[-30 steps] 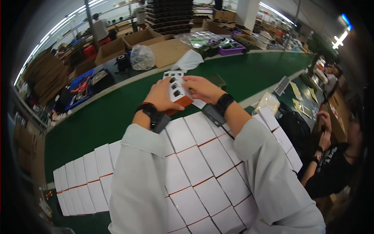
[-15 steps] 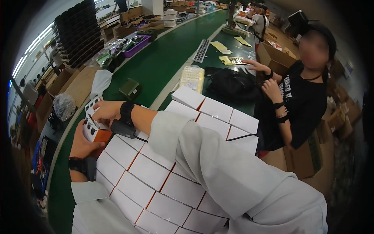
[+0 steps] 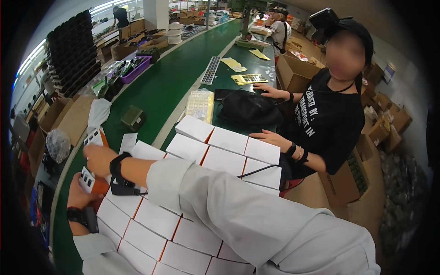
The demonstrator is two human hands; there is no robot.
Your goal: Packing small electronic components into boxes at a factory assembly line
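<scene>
My left hand (image 3: 79,195) is closed around the near end of a small white and orange box (image 3: 88,180), thumb along its orange side. Dark pictures of small devices are printed on that box. Just above it, my right hand (image 3: 101,160) reaches across from the right, its fingers pointing down and partly hidden. A similar printed white and orange box (image 3: 94,138) stands right beyond the right hand. Many plain white box tops (image 3: 158,218) with orange sides lie packed in rows beneath my forearms. A black device with a cable hangs at my right wrist.
A co-worker in a black shirt (image 3: 327,119) stands at the right, hands by a black bag (image 3: 250,107). A green box (image 3: 133,118) sits on the green bench (image 3: 174,68). Yellow sheets (image 3: 233,64), a yellow-white pack (image 3: 200,105) and a purple basket (image 3: 136,69) lie farther off.
The view has shifted, so the scene sits farther left. My right hand has lifted a little off the held box. The co-worker's hands have lowered toward the bag and the white boxes.
</scene>
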